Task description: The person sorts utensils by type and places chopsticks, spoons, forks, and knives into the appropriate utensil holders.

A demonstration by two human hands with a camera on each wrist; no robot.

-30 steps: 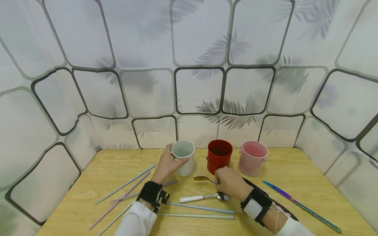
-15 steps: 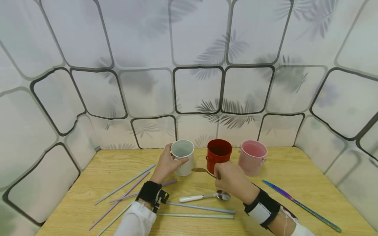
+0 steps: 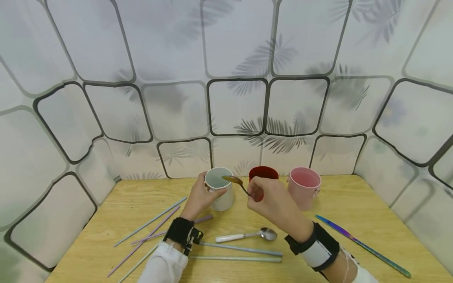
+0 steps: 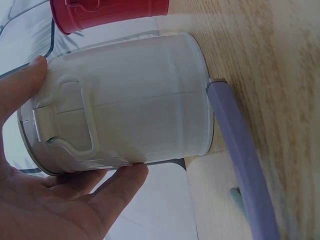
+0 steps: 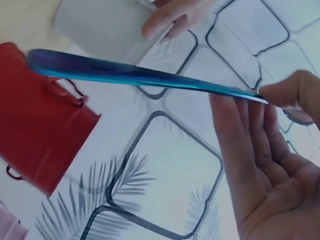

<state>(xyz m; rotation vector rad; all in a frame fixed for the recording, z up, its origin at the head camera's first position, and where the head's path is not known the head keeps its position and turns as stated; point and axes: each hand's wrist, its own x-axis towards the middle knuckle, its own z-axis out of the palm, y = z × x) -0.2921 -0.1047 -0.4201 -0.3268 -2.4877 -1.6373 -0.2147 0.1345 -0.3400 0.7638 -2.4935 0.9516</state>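
Note:
A white bucket stands upright on the wooden table, and my left hand grips it near the rim, thumb on one side and fingers on the other. The left wrist view shows its folded side handle between thumb and fingers. My right hand pinches a shiny spoon in the air. Its gold-looking bowl overlaps the white bucket's mouth in the head view. The spoon's blue-purple handle shows in the right wrist view, held between thumb and fingers. My right hand partly hides the red bucket.
A pink bucket stands to the right. In front lie a white-handled spoon and pale sticks. Several coloured sticks lie at the left, one purple stick touching the white bucket's base. A rainbow knife lies at the right.
My right hand has lifted the shiny spoon off the table and raised it up and left to the white bucket's mouth. My left hand has stayed on the bucket.

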